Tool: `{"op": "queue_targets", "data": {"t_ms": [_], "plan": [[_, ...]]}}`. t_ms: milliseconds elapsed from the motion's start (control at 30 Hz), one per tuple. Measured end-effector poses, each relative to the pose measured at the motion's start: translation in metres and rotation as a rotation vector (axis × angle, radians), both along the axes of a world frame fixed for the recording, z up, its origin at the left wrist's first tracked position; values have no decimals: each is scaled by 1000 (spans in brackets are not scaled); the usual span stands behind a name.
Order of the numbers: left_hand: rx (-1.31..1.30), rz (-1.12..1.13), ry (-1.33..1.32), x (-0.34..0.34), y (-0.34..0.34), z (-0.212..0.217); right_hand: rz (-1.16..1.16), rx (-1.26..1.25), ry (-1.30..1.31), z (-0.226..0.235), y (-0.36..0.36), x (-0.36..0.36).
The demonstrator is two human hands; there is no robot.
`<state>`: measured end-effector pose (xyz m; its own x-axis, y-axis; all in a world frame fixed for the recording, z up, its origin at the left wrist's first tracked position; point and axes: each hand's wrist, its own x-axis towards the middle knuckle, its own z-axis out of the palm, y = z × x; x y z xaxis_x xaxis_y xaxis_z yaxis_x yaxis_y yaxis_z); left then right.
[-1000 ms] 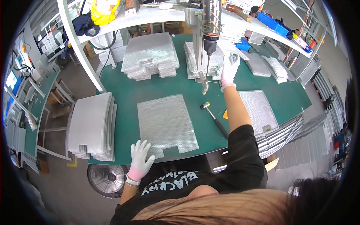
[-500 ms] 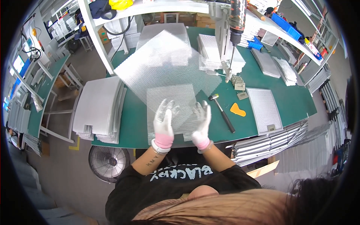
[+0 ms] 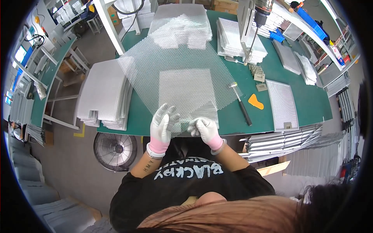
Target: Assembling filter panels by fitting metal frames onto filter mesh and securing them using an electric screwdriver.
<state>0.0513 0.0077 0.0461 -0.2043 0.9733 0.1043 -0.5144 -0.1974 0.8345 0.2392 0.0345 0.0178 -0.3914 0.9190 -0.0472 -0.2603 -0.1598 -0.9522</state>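
Observation:
A large expanded metal mesh sheet [image 3: 149, 58], turned like a diamond, spreads over the bench with its near corner toward me. Beneath it lies a smaller, denser mesh panel [image 3: 186, 83], squared to the bench. My left hand [image 3: 161, 121], in a white glove with a pink cuff, is at the sheet's near left edge, fingers extended and apart. My right hand [image 3: 206, 130], gloved alike, is closed with thumb and fingers pinching the sheet near its close corner. Right of the sheet lies a hammer [image 3: 244, 110], its head partly behind the mesh.
Stacked mesh panels [image 3: 103, 89] stand at the left and more panels [image 3: 198, 15] at the back. A yellow scraper [image 3: 255, 101], a framed filter panel [image 3: 281, 103] and small metal plates [image 3: 256, 73] lie to the right. A power driver [image 3: 262, 15] hangs overhead. A fan [image 3: 115, 151] stands below the bench.
The large sheet has come down and lies flatter over the smaller panel and hammer head. My right hand has gone from open to closed at its edge. The head view has shifted.

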Motion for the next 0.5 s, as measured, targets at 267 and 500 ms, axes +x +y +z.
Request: {"op": "queue_targets", "data": {"t_ms": [267, 500], "plan": [[-155, -144, 45, -51, 7, -11, -292, -449, 548, 32, 37, 57], [-182, 176, 1075, -38, 21, -26, -215, 267, -1071, 31, 34, 64]]}}
